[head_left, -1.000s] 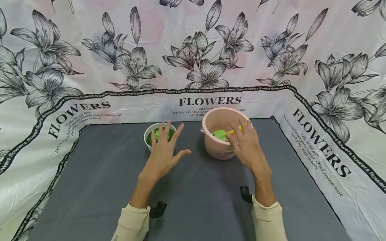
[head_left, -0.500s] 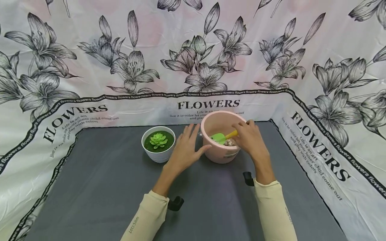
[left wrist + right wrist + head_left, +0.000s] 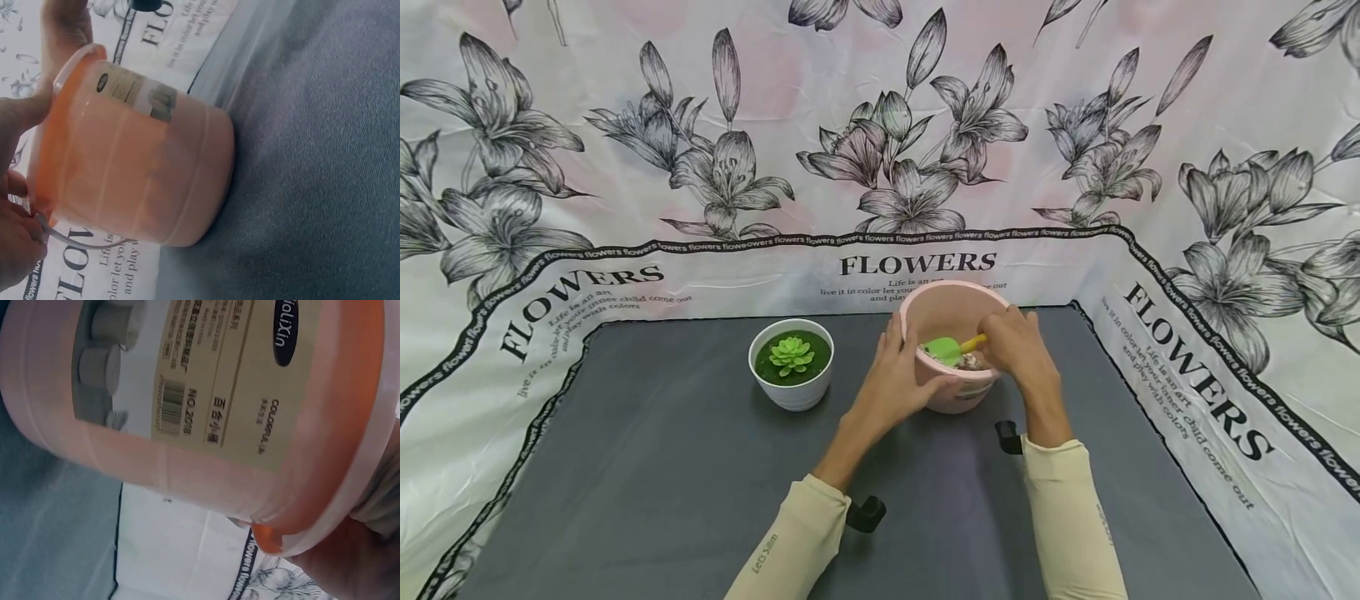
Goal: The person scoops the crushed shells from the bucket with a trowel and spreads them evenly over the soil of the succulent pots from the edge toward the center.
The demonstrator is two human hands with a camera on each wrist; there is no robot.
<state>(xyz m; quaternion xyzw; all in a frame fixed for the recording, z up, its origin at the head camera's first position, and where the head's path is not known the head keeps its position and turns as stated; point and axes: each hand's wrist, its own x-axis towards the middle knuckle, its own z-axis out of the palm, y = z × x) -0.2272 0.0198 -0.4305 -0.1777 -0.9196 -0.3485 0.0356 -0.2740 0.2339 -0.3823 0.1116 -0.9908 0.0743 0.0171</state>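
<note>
A pink plastic bucket (image 3: 206, 419) with a beige printed label (image 3: 244, 369) is seen close up, tilted across the frame. Grey cloth (image 3: 44, 519) is seen lower left, white printed sheeting (image 3: 187, 550) below, and part of a hand (image 3: 350, 556) at the rim, lower right.

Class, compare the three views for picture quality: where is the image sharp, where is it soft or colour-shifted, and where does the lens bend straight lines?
Head view: evenly lit and sharp, with soft shadows under the hands; the wide lens bows the printed border. Left wrist view: the pink bucket looks hazy and orange-tinted, and the left hand at the edge is blurred. Right wrist view: very close, the bucket's label is readable, but the right hand is out of focus.
</note>
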